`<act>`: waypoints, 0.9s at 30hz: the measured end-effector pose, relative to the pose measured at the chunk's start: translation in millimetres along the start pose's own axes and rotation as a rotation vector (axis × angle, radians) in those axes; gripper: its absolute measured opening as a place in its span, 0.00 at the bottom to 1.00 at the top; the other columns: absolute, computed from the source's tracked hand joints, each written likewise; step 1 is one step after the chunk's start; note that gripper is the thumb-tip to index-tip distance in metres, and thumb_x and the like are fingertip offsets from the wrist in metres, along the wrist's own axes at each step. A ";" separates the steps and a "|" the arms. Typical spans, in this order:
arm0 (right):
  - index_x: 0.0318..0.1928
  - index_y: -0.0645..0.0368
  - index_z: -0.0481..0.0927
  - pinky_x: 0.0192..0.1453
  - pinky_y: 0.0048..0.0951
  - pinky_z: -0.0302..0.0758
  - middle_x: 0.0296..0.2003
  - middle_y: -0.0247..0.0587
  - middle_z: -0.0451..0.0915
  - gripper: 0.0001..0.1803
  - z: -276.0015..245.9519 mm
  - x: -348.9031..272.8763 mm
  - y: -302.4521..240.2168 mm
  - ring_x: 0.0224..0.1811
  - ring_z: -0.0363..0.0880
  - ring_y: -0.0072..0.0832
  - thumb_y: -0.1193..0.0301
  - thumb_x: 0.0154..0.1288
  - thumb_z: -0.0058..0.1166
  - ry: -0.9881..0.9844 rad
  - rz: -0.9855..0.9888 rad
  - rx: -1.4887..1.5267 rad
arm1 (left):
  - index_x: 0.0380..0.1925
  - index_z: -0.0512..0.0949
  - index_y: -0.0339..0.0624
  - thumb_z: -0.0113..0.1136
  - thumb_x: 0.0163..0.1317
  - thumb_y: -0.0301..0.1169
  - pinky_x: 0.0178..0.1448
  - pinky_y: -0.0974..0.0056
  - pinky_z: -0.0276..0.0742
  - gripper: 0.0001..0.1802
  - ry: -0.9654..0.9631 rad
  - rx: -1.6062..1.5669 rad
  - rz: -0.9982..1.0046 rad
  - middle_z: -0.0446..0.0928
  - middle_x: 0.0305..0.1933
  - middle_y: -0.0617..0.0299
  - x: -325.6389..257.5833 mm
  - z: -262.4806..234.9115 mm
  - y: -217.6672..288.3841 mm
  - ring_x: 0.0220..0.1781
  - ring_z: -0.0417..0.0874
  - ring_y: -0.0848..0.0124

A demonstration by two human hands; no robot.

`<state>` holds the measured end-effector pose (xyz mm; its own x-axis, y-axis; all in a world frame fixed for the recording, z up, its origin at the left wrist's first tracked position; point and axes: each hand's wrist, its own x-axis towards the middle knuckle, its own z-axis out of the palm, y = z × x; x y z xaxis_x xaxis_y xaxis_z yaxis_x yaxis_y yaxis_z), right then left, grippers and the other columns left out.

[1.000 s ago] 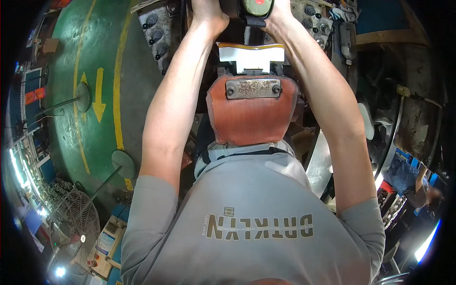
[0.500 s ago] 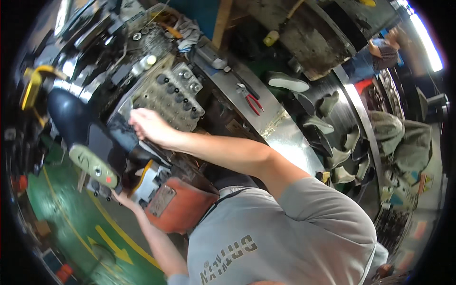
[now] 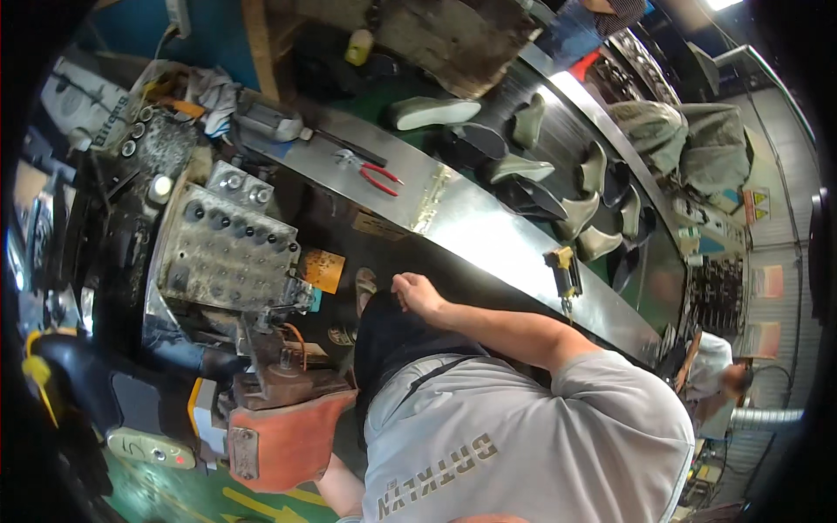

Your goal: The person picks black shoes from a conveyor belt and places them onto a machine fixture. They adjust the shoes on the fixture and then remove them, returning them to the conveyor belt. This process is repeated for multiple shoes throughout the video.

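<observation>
My right hand (image 3: 418, 296) hangs above my dark trousers, between the machine and the metal bench. Its fingers are curled in loosely, with nothing visible in them. My left forearm (image 3: 343, 485) passes behind an orange-red padded cover (image 3: 292, 436), which hides the left hand and its fingers. Beside that cover is a pale green control panel (image 3: 150, 448) with buttons and a red light, next to a black rounded machine part (image 3: 78, 375). Beyond the cover lies a worn metal block (image 3: 222, 248) with a row of black knobs.
Red-handled pliers (image 3: 370, 174) lie on the metal bench edge (image 3: 497, 244), near a dark-handled tool (image 3: 349, 148). A small yellow-and-black device (image 3: 564, 272) sits farther along. Behind are several grey-green shoe uppers (image 3: 521, 168) and a pale-soled shoe (image 3: 434, 112). Another person (image 3: 706, 370) is at the right.
My right hand has come away from the knobbed block, toward my body and rightward. My left hand has gone behind the orange-red cover. The view has swung right.
</observation>
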<state>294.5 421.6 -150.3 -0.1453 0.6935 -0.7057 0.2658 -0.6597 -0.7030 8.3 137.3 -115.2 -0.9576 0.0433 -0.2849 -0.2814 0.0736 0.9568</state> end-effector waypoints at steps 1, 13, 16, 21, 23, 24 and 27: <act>0.33 0.62 0.74 0.28 0.27 0.71 0.21 0.33 0.69 0.17 -19.6 2.0 4.7 0.23 0.69 0.23 0.62 0.74 0.42 0.032 -0.005 -0.013 | 0.61 0.69 0.39 0.46 0.70 0.44 0.64 0.54 0.71 0.26 -0.012 0.009 -0.001 0.71 0.61 0.51 0.1 0.1 -0.6 0.61 0.74 0.57; 0.39 0.65 0.75 0.27 0.26 0.69 0.18 0.33 0.70 0.16 -248.4 44.1 -13.8 0.19 0.68 0.22 0.62 0.73 0.46 0.282 -0.191 0.262 | 0.56 0.72 0.35 0.51 0.63 0.50 0.59 0.50 0.75 0.31 0.385 -0.243 0.080 0.74 0.58 0.47 -70.5 -16.1 44.0 0.57 0.77 0.52; 0.38 0.63 0.75 0.28 0.26 0.69 0.19 0.33 0.71 0.15 -297.4 29.7 -19.7 0.21 0.69 0.21 0.62 0.73 0.47 0.206 -0.237 0.183 | 0.51 0.74 0.35 0.50 0.62 0.50 0.57 0.51 0.76 0.29 0.393 -0.281 -0.026 0.76 0.54 0.49 -69.7 -112.6 -12.4 0.54 0.79 0.54; 0.37 0.63 0.75 0.32 0.24 0.70 0.23 0.29 0.71 0.15 -357.2 -23.3 -7.7 0.26 0.69 0.18 0.62 0.71 0.52 0.118 -0.210 0.043 | 0.45 0.79 0.35 0.49 0.55 0.46 0.51 0.51 0.80 0.27 0.088 -0.347 -0.327 0.80 0.47 0.51 -166.1 -43.5 -77.3 0.47 0.81 0.54; 0.40 0.62 0.75 0.32 0.24 0.70 0.24 0.29 0.71 0.14 -371.7 -39.6 8.5 0.27 0.69 0.18 0.62 0.69 0.56 0.101 -0.215 0.006 | 0.51 0.77 0.33 0.48 0.55 0.42 0.65 0.44 0.74 0.29 -0.135 -0.318 -0.441 0.77 0.57 0.46 -229.9 62.9 -62.3 0.60 0.77 0.48; 0.42 0.62 0.75 0.33 0.24 0.70 0.25 0.29 0.72 0.15 -375.9 -45.8 12.9 0.27 0.68 0.18 0.62 0.67 0.57 0.064 -0.262 -0.015 | 0.51 0.77 0.34 0.48 0.56 0.43 0.64 0.43 0.74 0.29 -0.286 -0.209 -0.376 0.78 0.56 0.47 -253.8 113.7 -58.6 0.59 0.78 0.48; 0.54 0.61 0.72 0.42 0.30 0.74 0.37 0.39 0.75 0.28 -386.1 -69.4 13.5 0.36 0.74 0.27 0.62 0.58 0.67 -0.063 -0.391 -0.179 | 0.53 0.74 0.38 0.52 0.62 0.42 0.64 0.46 0.72 0.24 -0.430 -0.185 -0.445 0.76 0.55 0.52 -310.5 251.2 -55.5 0.59 0.77 0.55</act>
<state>676.2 476.4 -76.6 -0.3247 0.8583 -0.3974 0.3396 -0.2863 -0.8959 336.9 370.1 -94.4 -0.6469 0.4466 -0.6182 -0.6890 0.0051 0.7247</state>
